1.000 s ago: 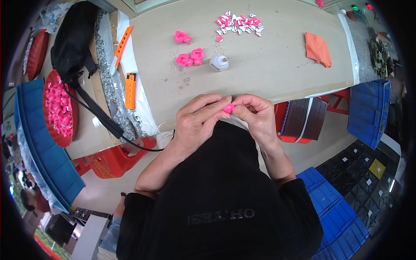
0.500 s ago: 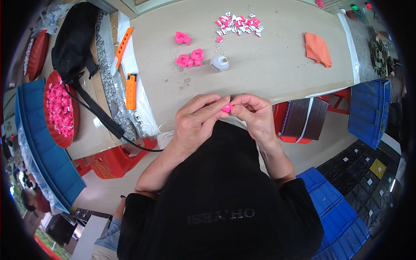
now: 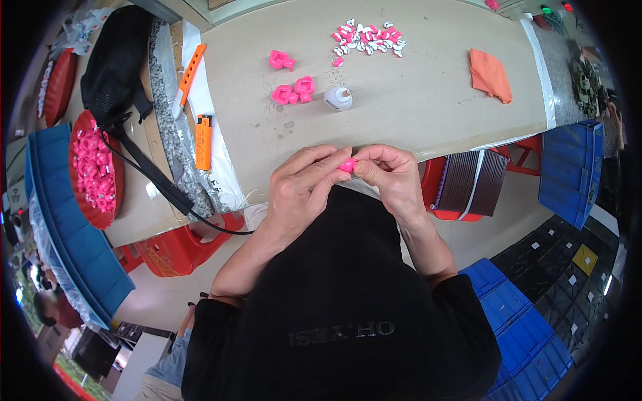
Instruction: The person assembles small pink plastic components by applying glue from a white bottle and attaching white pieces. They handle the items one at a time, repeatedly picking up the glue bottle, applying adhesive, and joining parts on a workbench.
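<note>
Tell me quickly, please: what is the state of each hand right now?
Left hand: closed, holding a small pink piece.
Right hand: closed, pinching the same piece.

From afar I see the surface (image 3: 414, 100) carrying pink-and-white pieces (image 3: 369, 37) by its far edge, pink parts (image 3: 304, 85) and a white bottle (image 3: 338, 99) left of centre, an orange cloth (image 3: 489, 77) nearer its right edge.

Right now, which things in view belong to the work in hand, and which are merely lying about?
Likely the job:
held piece
three pink parts
pink-and-white pieces
bottle
pink pieces in red tray

Probably just lying about:
lighter
cutter
cloth
bag
</note>
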`<control>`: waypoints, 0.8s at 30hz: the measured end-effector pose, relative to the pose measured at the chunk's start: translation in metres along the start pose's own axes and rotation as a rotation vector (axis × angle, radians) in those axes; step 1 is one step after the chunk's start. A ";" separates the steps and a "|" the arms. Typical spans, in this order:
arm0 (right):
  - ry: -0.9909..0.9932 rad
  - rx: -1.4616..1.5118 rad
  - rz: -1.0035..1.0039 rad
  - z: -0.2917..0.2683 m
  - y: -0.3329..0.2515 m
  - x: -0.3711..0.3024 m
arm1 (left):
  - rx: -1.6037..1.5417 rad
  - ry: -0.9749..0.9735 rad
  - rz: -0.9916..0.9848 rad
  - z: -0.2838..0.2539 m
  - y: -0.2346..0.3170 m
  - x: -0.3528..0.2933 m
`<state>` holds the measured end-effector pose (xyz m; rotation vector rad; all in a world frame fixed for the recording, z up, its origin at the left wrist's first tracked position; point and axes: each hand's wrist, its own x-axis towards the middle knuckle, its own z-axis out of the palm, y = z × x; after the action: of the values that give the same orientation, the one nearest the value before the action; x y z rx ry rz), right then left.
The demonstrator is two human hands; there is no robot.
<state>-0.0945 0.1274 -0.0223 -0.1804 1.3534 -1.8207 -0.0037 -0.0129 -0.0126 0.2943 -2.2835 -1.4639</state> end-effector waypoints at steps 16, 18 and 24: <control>0.031 0.001 -0.038 -0.007 -0.006 0.004 | -0.531 -0.097 -0.315 -0.011 -0.005 0.000; 0.157 -0.130 -0.141 -0.004 -0.010 0.013 | -0.655 -0.069 -0.348 -0.013 -0.006 0.001; 0.318 -0.793 -0.503 0.026 -0.027 0.043 | -0.790 0.009 -0.377 -0.022 -0.016 0.003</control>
<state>-0.1216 0.0812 -0.0039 -0.7236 2.3799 -1.6286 0.0026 -0.0394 -0.0185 0.4904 -1.5103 -2.3944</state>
